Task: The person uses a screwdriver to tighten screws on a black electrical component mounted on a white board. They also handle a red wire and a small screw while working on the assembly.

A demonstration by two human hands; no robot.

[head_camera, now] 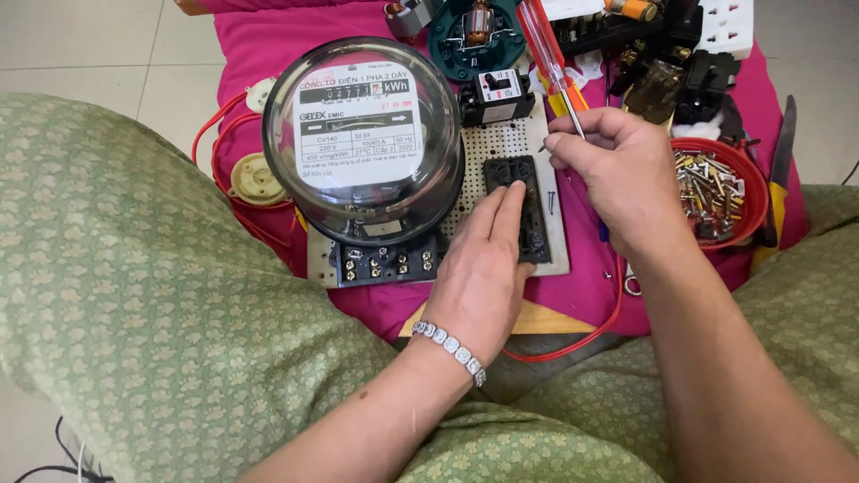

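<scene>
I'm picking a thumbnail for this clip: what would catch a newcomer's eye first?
The big round electricity meter under its clear dome dominates the upper middle, mounted on a white perforated board. Just right of it, the left hand presses on a black rectangular part while the right hand holds a red-and-yellow screwdriver to it. A red bowl of screws sits at the right, on the pink cloth.

Black socket plate (pixel 526 210): rectangular, lying flat on the perforated board (pixel 501 143), just right of the round glass-domed meter (pixel 365 139); its near end is partly covered. Screwdriver (pixel 550 58): red translucent handle with yellow collar, tilted, tip pointing down at the plate's upper right corner.
</scene>
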